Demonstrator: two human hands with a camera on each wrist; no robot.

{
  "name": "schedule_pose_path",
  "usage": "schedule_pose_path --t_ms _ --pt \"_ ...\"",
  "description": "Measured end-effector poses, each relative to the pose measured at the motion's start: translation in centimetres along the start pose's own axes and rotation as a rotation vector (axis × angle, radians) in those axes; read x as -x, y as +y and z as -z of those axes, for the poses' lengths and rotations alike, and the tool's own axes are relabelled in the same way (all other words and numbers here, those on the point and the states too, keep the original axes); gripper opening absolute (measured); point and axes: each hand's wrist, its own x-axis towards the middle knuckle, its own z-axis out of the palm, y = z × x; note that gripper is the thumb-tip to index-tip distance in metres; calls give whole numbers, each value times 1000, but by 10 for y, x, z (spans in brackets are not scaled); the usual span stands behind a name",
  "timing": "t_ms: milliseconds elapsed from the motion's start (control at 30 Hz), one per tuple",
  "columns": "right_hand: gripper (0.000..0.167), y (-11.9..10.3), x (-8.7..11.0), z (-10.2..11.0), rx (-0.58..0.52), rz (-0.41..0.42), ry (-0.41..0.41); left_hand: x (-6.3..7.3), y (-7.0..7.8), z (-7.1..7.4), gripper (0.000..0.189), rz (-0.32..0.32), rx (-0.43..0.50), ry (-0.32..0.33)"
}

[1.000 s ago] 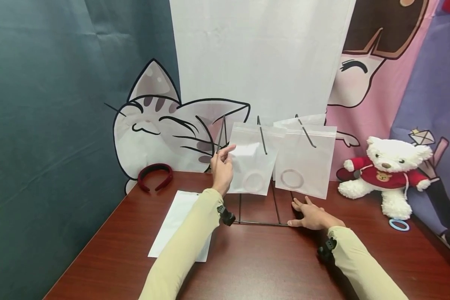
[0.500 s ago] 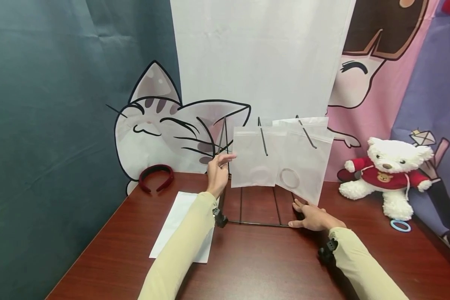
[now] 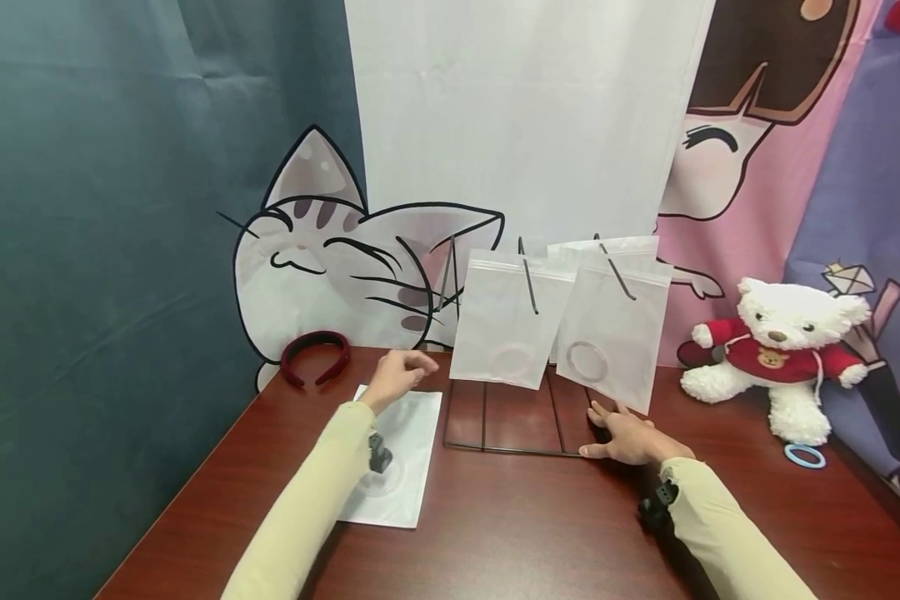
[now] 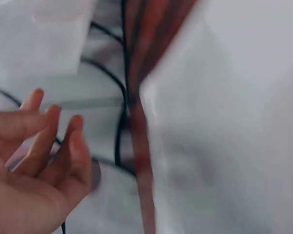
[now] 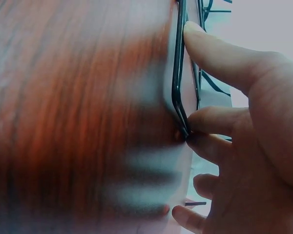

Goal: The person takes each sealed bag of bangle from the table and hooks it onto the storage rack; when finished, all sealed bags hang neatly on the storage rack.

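A black wire rack stands on the table, with several prongs sticking out at its top. Two frosted zip bags hang from the prongs; a ring shows through each, the right-hand one more clearly. My right hand rests on the front right corner of the rack's base, its thumb and fingertips touching the wire. My left hand holds nothing, fingers loosely bent, left of the rack and above the far end of a white flat bag on the table. A round outline shows faintly in that bag.
A dark red headband lies at the back left. On the right sits a white teddy bear in a red top, a light blue ring by its foot. A leftmost prong bears no bag. A printed curtain hangs behind.
My left hand has moved away from the left hanging bag, down and left towards the white bag. The hanging bags have swung slightly. My right hand has stayed on the rack's base.
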Motion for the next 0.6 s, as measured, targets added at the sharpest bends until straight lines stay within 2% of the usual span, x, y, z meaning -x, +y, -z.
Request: schedule_pose_path --t_ms 133,233,367,467,600 --pt "90 1 -1 -1 2 -9 5 12 -24 29 18 39 -124 -54" --pt "92 1 -2 -1 -5 -12 3 20 -39 48 19 95 -193 -80" --pt "93 1 -1 -1 -13 -12 -1 30 -53 65 20 157 -274 -101" --pt "92 1 0 0 -23 -17 -6 35 -60 71 22 177 -272 -111" --pt "91 -1 0 0 -27 -10 -5 35 -70 73 29 230 -171 -106"
